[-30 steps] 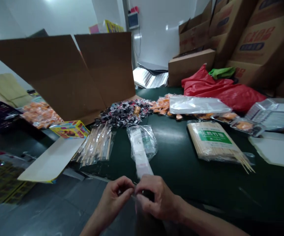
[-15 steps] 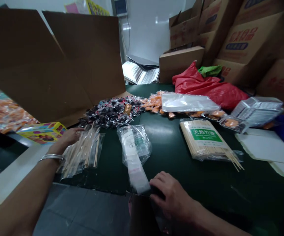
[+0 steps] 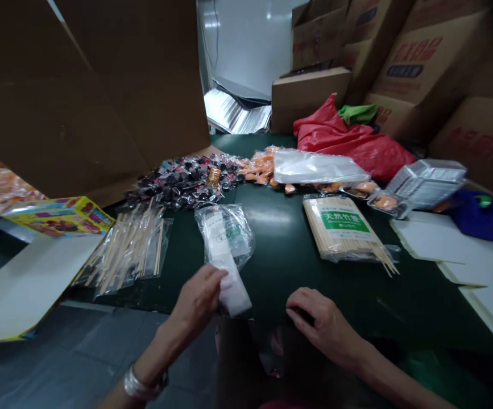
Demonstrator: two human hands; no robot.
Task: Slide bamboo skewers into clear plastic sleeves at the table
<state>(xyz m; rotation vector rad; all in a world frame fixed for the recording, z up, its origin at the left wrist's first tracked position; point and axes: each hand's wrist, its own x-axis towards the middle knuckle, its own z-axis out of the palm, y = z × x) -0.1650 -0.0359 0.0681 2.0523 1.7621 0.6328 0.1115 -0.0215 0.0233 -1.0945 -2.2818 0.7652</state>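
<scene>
My left hand (image 3: pixel 201 292) is closed, its thumb and fingers pinching the left edge of a narrow clear plastic bag (image 3: pixel 234 295). That bag lies over a larger clear bag (image 3: pixel 241 233) with green print, near the table's front edge. To the right, my right hand (image 3: pixel 320 318) hovers at the table edge with fingers curled towards the thumb; nothing shows in them. Beyond it lies a pack of bamboo sticks (image 3: pixel 340 227) in a printed wrapper, several sticks poking out. Wooden sticks in clear bags (image 3: pixel 127 247) are heaped at the left.
Dark wrapped pieces (image 3: pixel 178 182) and orange wrapped pieces (image 3: pixel 259 165) are piled at the back. A cardboard box (image 3: pixel 144 85) rises behind them. A yellow box (image 3: pixel 62 216) stands left; clear trays (image 3: pixel 427 182), white sheets (image 3: pixel 425 238) and a blue container (image 3: pixel 480 216) sit right.
My left hand has left the bagged sticks and come right to the narrow plastic bag. My right hand has moved away from that bag, to the right. The view has tilted down slightly.
</scene>
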